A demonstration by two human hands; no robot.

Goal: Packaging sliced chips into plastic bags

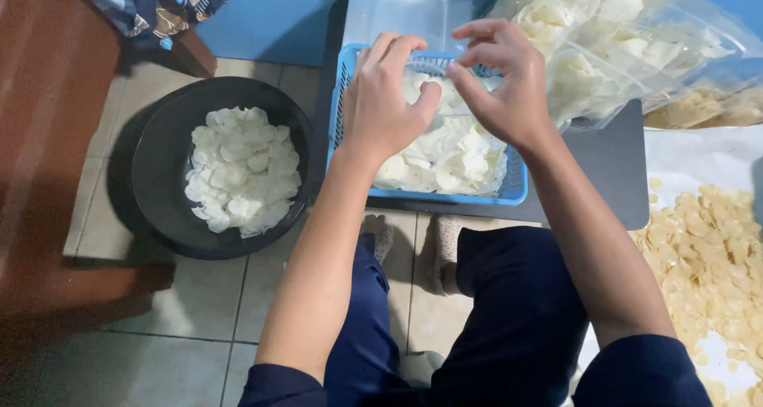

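A blue plastic basket [515, 191] stands on a dark mat in front of my knees. A clear plastic bag [455, 151] of thin white chips lies inside it. My left hand [385, 98] and my right hand [502, 87] are both over the basket's far end. Each pinches the bag's clear upper edge between thumb and fingers, with the hands close together. A flat, empty-looking clear bag [405, 13] leans behind the basket.
A black round basin [156, 149] holding loose white chips [242, 170] sits on the tiled floor at left. Several filled clear bags [620, 37] pile up at the top right. Yellowish chips [711, 252] are spread on a white sheet at right. Brown wooden furniture [40, 137] fills the far left.
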